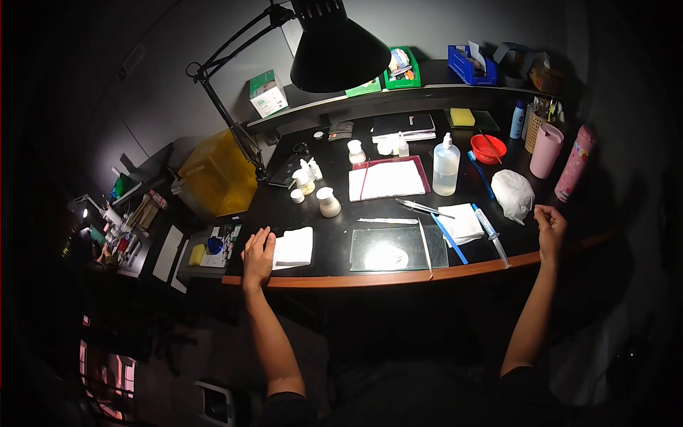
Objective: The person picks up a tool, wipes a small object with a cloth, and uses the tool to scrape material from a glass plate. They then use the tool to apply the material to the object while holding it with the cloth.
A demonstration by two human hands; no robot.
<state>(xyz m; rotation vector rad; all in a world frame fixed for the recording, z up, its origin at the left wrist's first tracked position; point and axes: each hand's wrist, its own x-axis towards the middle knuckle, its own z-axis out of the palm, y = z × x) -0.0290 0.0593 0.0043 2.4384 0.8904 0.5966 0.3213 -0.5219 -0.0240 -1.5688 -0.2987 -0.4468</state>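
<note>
My left hand point(259, 255) lies flat at the front left edge of the desk, fingers stretched out beside a folded white tissue point(294, 247). At the right, my right hand point(550, 231) is raised with its fingers curled together; what they hold, if anything, is hidden. Just left of it sits a crumpled white bundle point(512, 195). Between my hands lie a glass plate point(363, 250), a thin pale stick point(425, 245), a blue stick point(449, 239), a pen point(420, 207), a second white tissue point(466, 229) and a blue-capped syringe-like tube point(491, 231).
A black lamp point(334, 53) hangs over the desk. Behind stand a clear squeeze bottle point(446, 167), small jars point(329, 203), a red bowl point(488, 149) and a dark red tray point(425, 171) with white paper. A pink tumbler point(546, 151) and pink flask point(575, 164) stand at the right.
</note>
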